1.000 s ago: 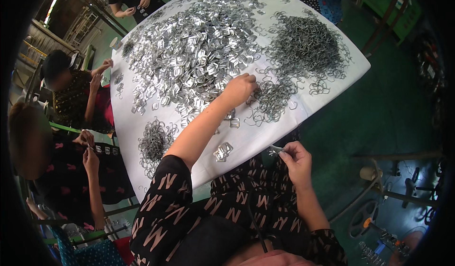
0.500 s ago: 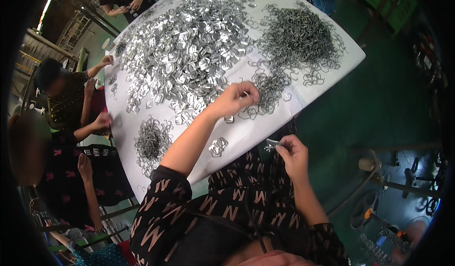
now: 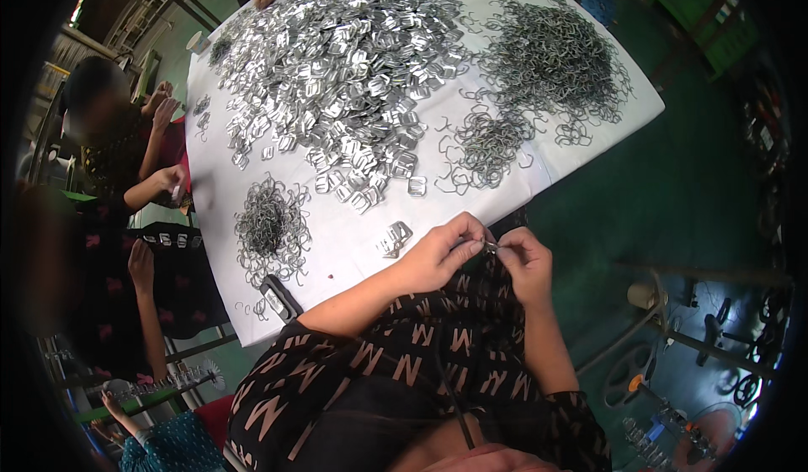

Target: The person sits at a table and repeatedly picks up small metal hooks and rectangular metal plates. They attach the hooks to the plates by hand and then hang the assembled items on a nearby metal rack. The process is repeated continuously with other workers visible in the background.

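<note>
My left hand point(image 3: 450, 253) and my right hand point(image 3: 528, 263) meet over my lap, just off the table's near edge. Between their pinched fingertips is a small silvery metal piece point(image 3: 491, 246); the fingers cover most of it, so its exact shape is hidden. Just left of my left hand, a few flat metal buckles point(image 3: 394, 238) lie in a little cluster on the white tabletop point(image 3: 353, 283). Beyond my hands is a small heap of bent wire pieces point(image 3: 486, 148).
A broad heap of shiny buckles point(image 3: 353, 68) covers the table's middle. Larger wire heap point(image 3: 551, 60) sits far right, another wire heap point(image 3: 268, 226) near left. A dark oblong object point(image 3: 280, 297) lies by my left forearm. Co-workers sit along the left side.
My left hand has come back from the small wire heap, toward me and rightward, and its fingertips now meet those of my right hand. The dark oblong object has come into view.
</note>
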Demonstrator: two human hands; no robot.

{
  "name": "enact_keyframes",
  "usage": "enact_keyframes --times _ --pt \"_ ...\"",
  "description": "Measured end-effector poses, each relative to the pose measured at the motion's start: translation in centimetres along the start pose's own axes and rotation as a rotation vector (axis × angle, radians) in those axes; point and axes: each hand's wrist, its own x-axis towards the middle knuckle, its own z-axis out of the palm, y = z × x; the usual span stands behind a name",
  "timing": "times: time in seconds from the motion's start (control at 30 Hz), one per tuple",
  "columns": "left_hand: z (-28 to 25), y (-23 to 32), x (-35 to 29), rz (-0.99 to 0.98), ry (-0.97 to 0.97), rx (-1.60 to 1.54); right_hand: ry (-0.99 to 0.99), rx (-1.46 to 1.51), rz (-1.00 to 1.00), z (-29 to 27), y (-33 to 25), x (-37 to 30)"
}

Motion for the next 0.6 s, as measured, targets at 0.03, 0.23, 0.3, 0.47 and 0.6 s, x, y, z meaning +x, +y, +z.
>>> enact_keyframes --times 0.03,0.23,0.3,0.47,0.6 --pt "0.1 0.3 -0.5 0.004 0.007 0.042 -0.006 -0.045 -0.009 -0.7 0.4 0.5" --pt "0.4 -0.2 -2.4 0.069 0.001 0.309 -0.229 -0.721 -0.373 3.2 2.9 7.0" --pt "0.3 -0.1 -2.8 0.071 0.018 0.33 -0.309 -0.816 -0.438 5.4 3.9 8.8" --pt "-0.1 0.5 -3.2 0.078 0.033 0.35 -0.345 -1.069 -0.539 8.7 6.1 10.7" --pt "-0.3 -0.6 -3.1 0.042 0.072 0.288 -0.228 -0.975 -0.541 7.8 6.2 10.8"
